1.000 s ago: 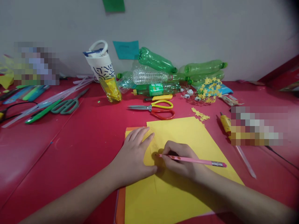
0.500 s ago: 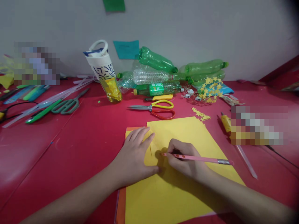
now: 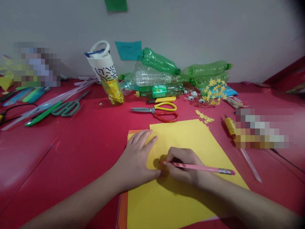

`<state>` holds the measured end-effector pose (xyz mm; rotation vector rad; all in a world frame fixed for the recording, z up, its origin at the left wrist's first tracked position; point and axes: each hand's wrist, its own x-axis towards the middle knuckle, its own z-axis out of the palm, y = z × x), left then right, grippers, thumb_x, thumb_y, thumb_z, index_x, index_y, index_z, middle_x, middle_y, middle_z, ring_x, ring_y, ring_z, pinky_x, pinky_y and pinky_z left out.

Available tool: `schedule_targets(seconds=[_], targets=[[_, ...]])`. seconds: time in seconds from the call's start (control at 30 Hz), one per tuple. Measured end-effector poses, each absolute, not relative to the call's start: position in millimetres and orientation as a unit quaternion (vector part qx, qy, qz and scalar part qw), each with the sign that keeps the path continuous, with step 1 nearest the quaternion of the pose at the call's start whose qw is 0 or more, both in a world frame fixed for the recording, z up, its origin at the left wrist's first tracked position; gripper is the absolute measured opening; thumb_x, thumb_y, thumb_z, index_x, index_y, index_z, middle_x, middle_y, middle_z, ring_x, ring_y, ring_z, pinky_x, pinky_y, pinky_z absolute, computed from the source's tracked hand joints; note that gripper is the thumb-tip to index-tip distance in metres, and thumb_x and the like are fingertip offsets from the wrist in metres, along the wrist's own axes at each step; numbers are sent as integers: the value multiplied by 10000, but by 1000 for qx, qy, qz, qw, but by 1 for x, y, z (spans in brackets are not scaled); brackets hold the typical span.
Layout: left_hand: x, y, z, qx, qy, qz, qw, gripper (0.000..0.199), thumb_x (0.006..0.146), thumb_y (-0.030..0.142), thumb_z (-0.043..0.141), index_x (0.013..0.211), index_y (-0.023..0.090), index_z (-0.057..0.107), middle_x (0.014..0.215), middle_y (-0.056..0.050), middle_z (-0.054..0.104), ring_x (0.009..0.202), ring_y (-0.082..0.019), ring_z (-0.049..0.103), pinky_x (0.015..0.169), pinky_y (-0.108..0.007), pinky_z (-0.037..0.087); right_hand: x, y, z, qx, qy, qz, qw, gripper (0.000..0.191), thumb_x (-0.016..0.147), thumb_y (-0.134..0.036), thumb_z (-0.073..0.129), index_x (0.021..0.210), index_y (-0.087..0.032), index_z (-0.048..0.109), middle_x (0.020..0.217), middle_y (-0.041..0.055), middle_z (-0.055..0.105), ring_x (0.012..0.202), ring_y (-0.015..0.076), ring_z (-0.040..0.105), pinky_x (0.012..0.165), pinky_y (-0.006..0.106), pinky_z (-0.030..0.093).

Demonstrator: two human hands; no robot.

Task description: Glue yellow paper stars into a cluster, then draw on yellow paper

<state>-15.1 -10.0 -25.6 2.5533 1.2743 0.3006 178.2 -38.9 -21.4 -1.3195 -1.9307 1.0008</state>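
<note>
My left hand (image 3: 137, 162) lies flat with fingers spread on the left part of a yellow sheet (image 3: 176, 203). Between the thumb and fingers of my right hand (image 3: 184, 165) is a pink pencil (image 3: 200, 167), its tip at the paper just right of my left hand and its eraser end pointing right. Faint pencil marks show near the tip, too small to make out. Orange paper (image 3: 123, 210) sticks out beneath the yellow sheet's left edge.
Beyond the paper lie scissors with yellow and red handles (image 3: 165, 111), a yellow cutter (image 3: 165, 100) and several plastic bottles (image 3: 160, 62). A white cup (image 3: 105, 73) stands behind; a glue gun (image 3: 230, 125) is right, grey scissors (image 3: 69, 108) left.
My right hand has moved slightly left and down the page with the pencil. My left hand has stayed in place.
</note>
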Motion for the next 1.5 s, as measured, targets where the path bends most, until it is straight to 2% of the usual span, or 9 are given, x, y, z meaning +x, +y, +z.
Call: schedule_targets(seconds=[0.5, 0.7, 0.9, 1.1, 1.2, 1.3, 1.4, 1.5], targets=[[-13, -11, -25, 880, 442, 109, 134, 809, 634, 495, 608, 1330, 142, 395, 1430, -144, 296, 1308, -316, 221, 1070, -480, 227, 178, -39, -22, -469, -732, 400, 291, 100, 709, -142, 545, 623, -182, 514, 533, -42, 504, 499, 87, 439, 492, 190, 336], [-14, -10, -26, 880, 442, 107, 139, 844, 647, 592, 581, 1350, 175, 368, 1437, -137, 289, 1310, -330, 223, 1054, -501, 239, 184, -36, -21, -481, -672, 477, 299, 83, 749, -160, 557, 680, -178, 514, 573, -44, 519, 512, 81, 445, 474, 180, 331], [-19, -9, -24, 886, 432, 101, 137, 906, 650, 736, 477, 1352, 175, 368, 1431, -155, 306, 1316, -343, 209, 1059, -524, 193, 194, -27, -14, -520, -526, 560, 373, 209, 870, -353, 457, 745, -189, 489, 519, -38, 532, 417, 81, 434, 391, 185, 289], [-25, -11, -15, 888, 436, 105, 105, 870, 689, 672, 507, 1336, 104, 386, 1436, -196, 286, 1315, -362, 205, 1070, -526, 158, 193, -30, 2, -510, -562, 554, 343, 54, 771, -215, 541, 803, -178, 517, 628, -30, 551, 499, 87, 471, 440, 185, 336], [-25, -15, -13, 896, 418, 99, 113, 741, 758, 577, 504, 1340, 134, 383, 1430, -161, 312, 1316, -319, 226, 1075, -489, 186, 187, -36, 3, -468, -629, 541, 302, 89, 714, -124, 549, 792, -163, 565, 691, -24, 555, 579, 87, 483, 504, 181, 352], [-26, -19, -15, 894, 414, 88, 143, 679, 784, 536, 495, 1344, 170, 379, 1429, -136, 323, 1315, -295, 241, 1067, -467, 228, 180, -41, -4, -467, -633, 539, 302, 100, 723, -105, 511, 784, -164, 563, 683, -30, 551, 581, 85, 474, 507, 177, 337], [-30, -21, -19, 891, 411, 93, 167, 741, 765, 569, 507, 1373, 186, 329, 1460, -127, 270, 1332, -297, 202, 1072, -477, 215, 176, -44, -11, -471, -625, 537, 315, 62, 729, -112, 505, 752, -165, 529, 648, -39, 530, 550, 81, 450, 486, 175, 319], [-32, -21, -21, 890, 409, 93, 179, 829, 716, 629, 523, 1380, 178, 317, 1467, -136, 252, 1339, -311, 176, 1077, -497, 192, 174, -47, -14, -472, -655, 512, 291, 78, 712, -94, 517, 738, -167, 526, 613, -43, 511, 530, 83, 433, 471, 178, 308]])
